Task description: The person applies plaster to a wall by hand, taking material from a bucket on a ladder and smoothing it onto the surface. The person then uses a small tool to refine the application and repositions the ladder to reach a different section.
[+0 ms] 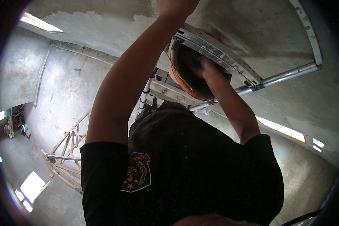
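Observation:
My left arm stretches up to the top edge of the head view. Only the wrist and the back part of my left hand show there, against the grey plastered wall; its fingers are cut off by the frame. My right hand reaches into an orange bucket with a dark inside. The fingers of that hand are blurred and in shadow, so whether they hold anything is hidden. A yellowish cord or strip runs along the bucket's rim.
A metal rail with a plank crosses beside the bucket, joined to scaffold tubes. Far below lies a concrete floor with a wooden frame. A curved strip runs along the wall at upper right.

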The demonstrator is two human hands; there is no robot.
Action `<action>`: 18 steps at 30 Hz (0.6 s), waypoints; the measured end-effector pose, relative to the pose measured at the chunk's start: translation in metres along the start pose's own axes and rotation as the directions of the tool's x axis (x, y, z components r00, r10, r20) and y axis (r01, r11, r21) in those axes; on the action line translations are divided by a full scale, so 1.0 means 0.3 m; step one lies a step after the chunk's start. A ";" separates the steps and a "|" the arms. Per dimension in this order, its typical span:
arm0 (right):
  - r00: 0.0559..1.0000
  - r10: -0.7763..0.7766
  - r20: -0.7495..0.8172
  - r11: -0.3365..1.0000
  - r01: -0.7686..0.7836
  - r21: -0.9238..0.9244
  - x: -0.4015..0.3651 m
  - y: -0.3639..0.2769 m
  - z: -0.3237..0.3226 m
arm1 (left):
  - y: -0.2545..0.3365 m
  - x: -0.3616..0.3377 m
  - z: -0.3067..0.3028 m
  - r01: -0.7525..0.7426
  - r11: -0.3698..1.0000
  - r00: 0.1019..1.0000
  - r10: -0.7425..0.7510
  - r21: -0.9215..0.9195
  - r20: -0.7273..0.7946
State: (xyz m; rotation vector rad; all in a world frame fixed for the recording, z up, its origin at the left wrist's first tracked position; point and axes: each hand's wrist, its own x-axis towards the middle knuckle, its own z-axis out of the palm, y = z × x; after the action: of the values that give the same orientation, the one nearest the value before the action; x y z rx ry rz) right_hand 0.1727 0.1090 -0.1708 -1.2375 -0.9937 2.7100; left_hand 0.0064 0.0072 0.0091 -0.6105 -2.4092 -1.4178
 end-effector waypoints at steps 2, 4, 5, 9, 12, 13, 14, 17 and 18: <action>0.999 -0.015 -0.052 1.000 0.016 0.015 -0.109 0.014 -0.001 | 0.003 0.001 -0.002 -0.011 1.000 1.000 0.011 -0.001 -0.019; 0.999 0.032 0.006 0.990 -0.032 0.137 -0.194 0.022 -0.027 | 0.013 -0.001 -0.016 0.045 0.998 0.998 -0.044 -0.044 0.040; 1.000 0.027 0.006 0.990 -0.028 0.135 -0.233 0.025 -0.039 | 0.016 0.000 -0.021 0.043 0.998 0.998 -0.041 -0.048 0.037; 0.993 0.037 0.116 0.961 -0.067 0.267 -0.423 0.042 0.012 | 0.025 0.001 -0.039 0.065 0.997 0.992 -0.060 -0.042 0.109; 0.976 -0.035 0.216 0.997 0.020 0.072 -0.583 -0.010 0.130 | -0.036 -0.013 0.029 0.003 0.999 1.000 -0.003 -0.032 -0.021; 0.961 -0.068 0.269 0.996 0.051 0.071 -0.628 -0.039 0.189 | -0.018 -0.014 0.007 0.045 0.997 0.999 -0.043 -0.064 0.031; 0.946 -0.113 0.304 0.992 0.088 0.095 -0.674 -0.069 0.246 | -0.026 -0.011 0.004 -0.001 0.994 1.000 0.004 -0.105 0.027; 0.846 -0.336 0.413 0.940 0.328 0.093 -0.764 -0.200 0.432 | 0.004 -0.012 -0.020 0.046 0.993 0.998 -0.041 -0.106 0.047; 0.772 -0.457 0.442 0.880 0.464 0.099 -0.790 -0.229 0.476 | 0.009 -0.013 -0.024 0.048 0.992 0.998 -0.042 -0.115 0.055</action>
State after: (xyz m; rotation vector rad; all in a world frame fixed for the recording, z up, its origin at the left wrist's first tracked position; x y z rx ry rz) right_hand 0.2218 0.0267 0.0976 -0.2689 -1.1628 2.6115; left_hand 0.0113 0.0012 0.0130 -0.6323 -2.4077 -1.5887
